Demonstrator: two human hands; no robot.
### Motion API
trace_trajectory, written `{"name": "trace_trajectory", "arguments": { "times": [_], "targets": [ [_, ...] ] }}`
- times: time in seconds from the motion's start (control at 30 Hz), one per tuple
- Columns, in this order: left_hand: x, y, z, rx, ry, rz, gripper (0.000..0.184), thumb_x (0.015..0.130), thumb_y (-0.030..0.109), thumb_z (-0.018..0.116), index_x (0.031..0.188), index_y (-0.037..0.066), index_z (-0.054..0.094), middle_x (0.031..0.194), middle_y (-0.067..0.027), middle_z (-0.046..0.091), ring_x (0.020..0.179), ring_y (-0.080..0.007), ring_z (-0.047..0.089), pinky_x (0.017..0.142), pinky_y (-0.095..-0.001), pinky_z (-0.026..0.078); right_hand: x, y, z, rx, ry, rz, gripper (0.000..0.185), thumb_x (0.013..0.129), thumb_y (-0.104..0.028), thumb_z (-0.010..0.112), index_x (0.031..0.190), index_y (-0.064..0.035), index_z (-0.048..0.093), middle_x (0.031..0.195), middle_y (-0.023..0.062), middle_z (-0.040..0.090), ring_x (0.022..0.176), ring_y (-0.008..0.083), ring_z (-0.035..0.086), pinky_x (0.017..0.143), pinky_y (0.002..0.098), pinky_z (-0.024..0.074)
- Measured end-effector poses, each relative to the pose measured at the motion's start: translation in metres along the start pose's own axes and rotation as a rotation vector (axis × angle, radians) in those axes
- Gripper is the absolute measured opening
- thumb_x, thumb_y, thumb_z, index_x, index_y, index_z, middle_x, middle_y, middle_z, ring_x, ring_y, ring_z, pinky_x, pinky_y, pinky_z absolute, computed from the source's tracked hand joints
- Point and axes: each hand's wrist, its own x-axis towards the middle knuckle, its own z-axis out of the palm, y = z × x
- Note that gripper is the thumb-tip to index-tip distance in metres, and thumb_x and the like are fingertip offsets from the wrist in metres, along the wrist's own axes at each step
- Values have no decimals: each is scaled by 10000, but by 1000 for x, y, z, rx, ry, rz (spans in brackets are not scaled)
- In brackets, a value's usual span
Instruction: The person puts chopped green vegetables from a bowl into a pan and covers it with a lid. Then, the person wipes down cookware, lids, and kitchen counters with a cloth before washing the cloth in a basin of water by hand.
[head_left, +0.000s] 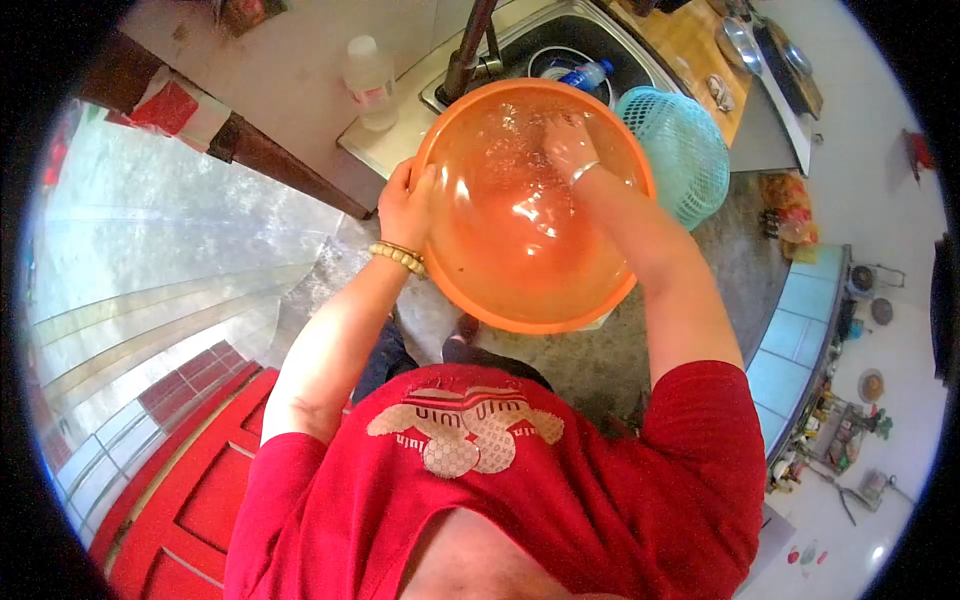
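Note:
A large round orange basin [500, 270] with water in it is held in front of the sink. My left hand [405, 208], with a beaded bracelet at the wrist, grips the basin's left rim, its thumb over the edge. Inside the basin near the top, my right hand [570, 146] touches the water, a light band on its wrist. Its fingers are partly blurred by the water, and whether they hold anything does not show. Just right of the basin stands a light blue plastic basket [685, 155].
Behind the basin is a metal sink [632, 42] with a bowl and a blue-capped bottle [588, 75]. A clear bottle [370, 85] stands on the counter at the left. A wooden board [700, 65] lies at the right. A red door [190, 500] is at the lower left.

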Motion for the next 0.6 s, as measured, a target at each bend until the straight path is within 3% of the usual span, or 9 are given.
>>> {"name": "trace_trajectory", "arguments": {
  "times": [0.07, 0.13, 0.23, 0.37, 0.43, 0.53, 0.6],
  "targets": [
    [-3, 6, -2, 79, 3, 29, 283, 824, 212, 585, 1017, 5, 587, 862, -63, 626, 782, -111, 563, 721, -260, 446, -21, 2, 8, -18, -30, 16, 240, 801, -109, 455, 955, -82, 637, 1025, 60, 567, 983, 230, 505, 820, 417, 366],
    [6, -14, 1, 24, 12, 55, 281, 820, 214, 588, 1013, 10, 593, 857, -65, 629, 777, -115, 566, 717, -263, 447, -40, 1, 8, -5, -272, 78, 254, 816, -136, 450, 982, -78, 633, 1087, 72, 561, 1021, 235, 501, 855, 441, 348],
    [6, -18, 1, -6, 34, 64, 279, 815, 214, 592, 1009, 14, 599, 853, -68, 633, 766, -122, 571, 709, -268, 448, -80, -6, -10, -93, -288, 69, 281, 834, -149, 430, 1023, -79, 626, 1165, 91, 539, 1099, 243, 471, 895, 445, 328],
    [4, -16, 2, 19, 52, 76, 281, 813, 213, 592, 1010, 13, 599, 840, -71, 635, 743, -121, 576, 694, -269, 452, -117, -29, -4, -207, -42, 128, 298, 834, -176, 430, 1045, -99, 626, 1179, 114, 545, 1125, 264, 477, 927, 469, 307],
    [0, -6, 0, 13, 45, 67, 283, 812, 216, 592, 1009, 12, 599, 837, -72, 634, 741, -119, 577, 692, -271, 454, -122, -38, -43, 192, -773, 22, 305, 823, -196, 439, 1030, -83, 632, 1119, 130, 585, 1078, 282, 526, 933, 493, 300],
    [-5, 4, -1, 77, 6, -47, 332, 827, 274, 585, 1034, 14, 592, 830, -59, 623, 733, -113, 562, 678, -253, 452, -137, -67, -42, 346, -699, -57, 299, 809, -222, 459, 992, -82, 650, 1036, 148, 620, 997, 289, 576, 901, 481, 346],
    [-5, 3, 0, 95, 20, 18, 337, 830, 292, 576, 1031, 22, 596, 816, -65, 619, 692, -119, 561, 660, -260, 453, -139, -85, -62, 829, -583, 113, 290, 805, -237, 471, 967, -90, 661, 975, 137, 639, 968, 292, 584, 857, 458, 393]
  ]
}}
